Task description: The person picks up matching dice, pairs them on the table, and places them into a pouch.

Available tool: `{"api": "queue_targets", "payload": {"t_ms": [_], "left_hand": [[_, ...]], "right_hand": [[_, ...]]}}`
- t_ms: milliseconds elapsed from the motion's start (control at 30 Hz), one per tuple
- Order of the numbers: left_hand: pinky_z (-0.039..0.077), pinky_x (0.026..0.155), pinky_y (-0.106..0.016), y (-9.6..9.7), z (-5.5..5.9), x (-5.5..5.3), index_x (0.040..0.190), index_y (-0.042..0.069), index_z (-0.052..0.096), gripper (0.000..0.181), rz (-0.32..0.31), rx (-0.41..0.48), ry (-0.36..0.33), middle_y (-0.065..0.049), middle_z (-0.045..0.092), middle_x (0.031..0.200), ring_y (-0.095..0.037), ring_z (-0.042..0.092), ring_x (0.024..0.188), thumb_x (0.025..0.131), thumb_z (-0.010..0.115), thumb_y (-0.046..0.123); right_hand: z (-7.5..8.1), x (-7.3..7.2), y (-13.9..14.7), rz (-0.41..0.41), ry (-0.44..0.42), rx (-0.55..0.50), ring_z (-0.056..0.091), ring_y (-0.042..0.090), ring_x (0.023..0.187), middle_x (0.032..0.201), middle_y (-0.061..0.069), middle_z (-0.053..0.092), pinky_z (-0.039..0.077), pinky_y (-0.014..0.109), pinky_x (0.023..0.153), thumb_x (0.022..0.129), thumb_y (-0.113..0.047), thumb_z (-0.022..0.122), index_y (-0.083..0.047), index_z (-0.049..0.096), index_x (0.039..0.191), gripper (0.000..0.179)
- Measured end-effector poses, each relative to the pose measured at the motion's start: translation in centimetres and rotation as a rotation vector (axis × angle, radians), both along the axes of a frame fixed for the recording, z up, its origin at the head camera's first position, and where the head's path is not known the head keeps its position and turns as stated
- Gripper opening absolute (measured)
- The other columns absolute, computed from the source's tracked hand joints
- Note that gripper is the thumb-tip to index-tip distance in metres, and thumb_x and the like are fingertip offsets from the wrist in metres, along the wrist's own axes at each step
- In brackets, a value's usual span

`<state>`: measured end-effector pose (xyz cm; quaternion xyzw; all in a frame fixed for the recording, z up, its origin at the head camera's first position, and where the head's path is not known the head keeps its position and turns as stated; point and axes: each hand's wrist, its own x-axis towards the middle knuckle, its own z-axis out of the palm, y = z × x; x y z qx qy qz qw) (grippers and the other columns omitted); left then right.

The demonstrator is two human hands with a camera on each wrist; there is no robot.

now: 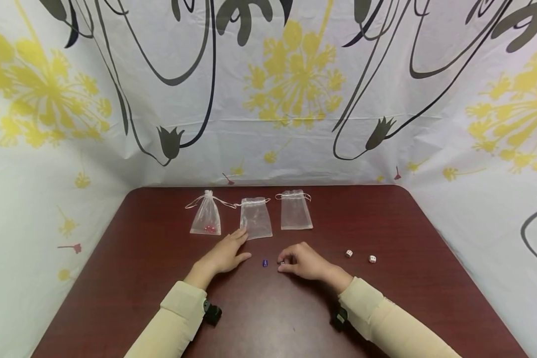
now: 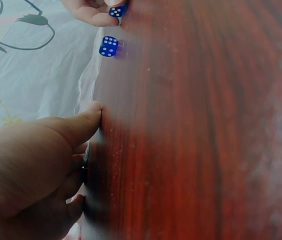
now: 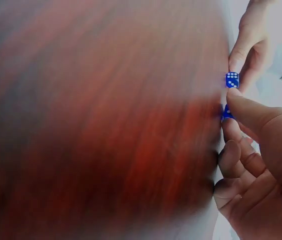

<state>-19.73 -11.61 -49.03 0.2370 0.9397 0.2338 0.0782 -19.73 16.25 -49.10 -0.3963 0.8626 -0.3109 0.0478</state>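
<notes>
A person in pale sleeves (image 1: pixel 174 318) works at a dark red counter (image 1: pixel 268 323) in the head view, the thumb and forefinger of the right hand (image 1: pixel 310 262) pinching a blue die (image 1: pixel 282 263) about midway between the left and right edges. A second blue die (image 1: pixel 265 263) rests just beside it, between the hands. The left hand (image 1: pixel 223 254) stretches out with its grip apart, fingertips at the near left corner of the middle bag (image 1: pixel 256 218). Toward the far edge lie the left bag (image 1: pixel 204 214), with red dice (image 1: pixel 210 229) inside, and the right bag (image 1: pixel 296 212); two white dice (image 1: pixel 373 259) sit nearer the right edge.

In the left wrist view, the second blue die shows white dots and rounded corners. It looks hard, stiff and light, hardly fragile, though its smooth sides could slip from a loose pinch.

In the right wrist view, the right grip is clamped on its die, thumb on one side, forefinger on the other; whether the die is off the counter cannot be told. Opposite flat faces, taken at their middles, look a surer hold than the rounded corners.
</notes>
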Motion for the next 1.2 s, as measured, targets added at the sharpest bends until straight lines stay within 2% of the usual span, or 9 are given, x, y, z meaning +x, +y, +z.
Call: {"api": "queue_targets", "payload": {"t_ms": [267,533,733,867,1067,1200], "left_hand": [[0.022,0.122,-0.050,-0.1,0.1,0.1,0.149,-0.007,0.043,0.061,-0.001,0.016,0.009,-0.020,0.029,0.162,-0.036,0.026,0.150,0.102,0.062,0.029],[0.022,0.122,-0.050,-0.2,0.0,0.1,0.149,-0.007,0.043,0.061,-0.004,0.016,0.017,-0.019,0.028,0.163,-0.036,0.026,0.150,0.103,0.062,0.029],[0.023,0.122,-0.051,-0.2,0.0,0.1,0.148,-0.007,0.043,0.062,-0.006,0.027,0.015,-0.020,0.029,0.162,-0.038,0.026,0.150,0.102,0.063,0.029],[0.024,0.121,-0.051,-0.1,0.1,0.0,0.148,-0.007,0.044,0.062,0.000,0.023,0.010,-0.020,0.029,0.162,-0.038,0.026,0.150,0.102,0.063,0.028],[0.026,0.121,-0.051,0.2,0.8,-0.2,0.149,-0.005,0.044,0.062,0.040,0.024,-0.011,-0.020,0.033,0.161,-0.038,0.026,0.150,0.101,0.064,0.029],[0.029,0.119,-0.051,0.4,1.3,-1.1,0.146,-0.005,0.048,0.058,0.099,0.073,0.050,-0.023,0.043,0.154,-0.039,0.034,0.146,0.101,0.065,0.027]], "right_hand": [[0.0,0.0,-0.1,-0.003,0.014,0.019,0.050,-0.002,0.061,0.069,-0.013,0.059,0.047,0.019,0.061,0.087,-0.015,0.081,-0.011,0.075,0.093,0.009],[0.2,-0.1,0.1,0.020,-0.025,-0.055,0.053,0.001,0.059,0.072,-0.009,0.062,0.048,0.019,0.057,0.086,-0.015,0.083,-0.006,0.074,0.102,0.020],[1.0,-0.1,0.5,-0.044,-0.078,-0.103,0.054,0.003,0.056,0.073,-0.009,0.062,0.048,0.022,0.055,0.089,-0.019,0.080,-0.005,0.073,0.108,0.025],[1.6,-0.4,0.4,-0.087,-0.075,-0.125,0.053,0.004,0.058,0.075,-0.009,0.062,0.047,0.023,0.055,0.092,-0.019,0.077,-0.004,0.072,0.110,0.025],[2.7,-1.2,-0.2,-0.124,-0.044,-0.182,0.055,0.006,0.065,0.078,-0.007,0.062,0.048,0.025,0.060,0.093,-0.017,0.076,0.000,0.071,0.111,0.025],[3.6,-1.9,-0.8,-0.154,-0.043,-0.207,0.056,0.007,0.066,0.078,-0.006,0.062,0.048,0.025,0.061,0.093,-0.016,0.076,0.001,0.072,0.111,0.025]]}}
